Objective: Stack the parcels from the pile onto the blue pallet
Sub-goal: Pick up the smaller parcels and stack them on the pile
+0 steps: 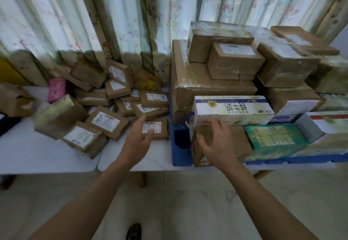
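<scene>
Dozens of brown taped cardboard parcels (105, 107) lie piled on the white surface (37, 155) left of the blue plastic pallet (180, 145). The left hand (138, 139), fingers spread and empty, reaches toward the nearest labelled parcel (154, 129); the right hand (214, 139) hovers, fingers loosely curved, over a brown box (239, 143) on the pallet. A firm grasp likely comes next.
</scene>
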